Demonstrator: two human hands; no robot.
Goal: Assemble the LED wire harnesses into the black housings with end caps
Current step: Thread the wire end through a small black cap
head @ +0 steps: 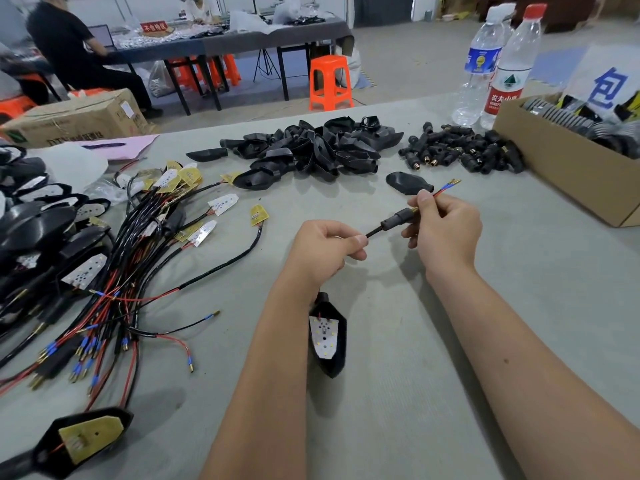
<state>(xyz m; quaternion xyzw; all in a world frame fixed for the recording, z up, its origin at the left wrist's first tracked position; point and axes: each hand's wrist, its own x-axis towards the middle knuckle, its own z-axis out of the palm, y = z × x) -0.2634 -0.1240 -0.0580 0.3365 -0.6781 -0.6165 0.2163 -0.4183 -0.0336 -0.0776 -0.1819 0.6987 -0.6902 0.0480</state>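
My left hand [329,249] pinches the black cable of a wire harness. A black end cap [398,218] is threaded on that cable, and my right hand [445,230] grips the cap's far end and the wires. The red and blue wire tips [450,184] stick out past my right thumb. A black housing [329,336] with a white LED board inside hangs from the same cable under my left wrist. Loose black housings [311,147] lie piled at the back, with a pile of end caps [464,152] to their right. Loose harnesses [138,237] lie in a tangle on the left.
A cardboard box [568,168] of parts stands at the right, with two water bottles [498,64] behind it. Assembled housings [31,230] are stacked at the far left; another one [83,441] lies at the front left. A single housing [408,183] lies near my right hand.
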